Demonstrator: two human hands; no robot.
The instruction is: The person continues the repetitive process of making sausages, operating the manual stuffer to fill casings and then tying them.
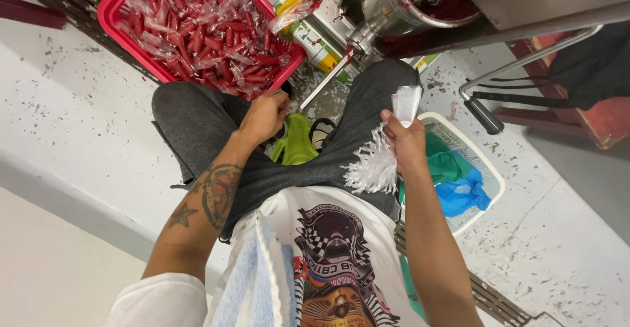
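A seated person in grey shorts works beside a stainless-steel filling machine (pixel 400 5), seen from a head-worn camera. The left hand (pixel 264 116) is closed near the tip of the machine's thin metal spout (pixel 325 81); what it grips cannot be made out, though a green object (pixel 298 140) sits just below it between the knees. The right hand (pixel 405 142), below and to the right of the spout's tip, is clamped on a bundle of clear narrow plastic sleeves (pixel 377 163), whose frayed ends fan out downward while one flat sleeve stands up above the fingers. To the left of the machine, a red plastic basket (pixel 115 28) is heaped with red-filled sealed plastic tubes (pixel 210 35). Below the machine, at the person's right, a white basket (pixel 489 176) holds green and blue cloths (pixel 459 183). A light blue towel (pixel 252 281) hangs over the white printed shirt.
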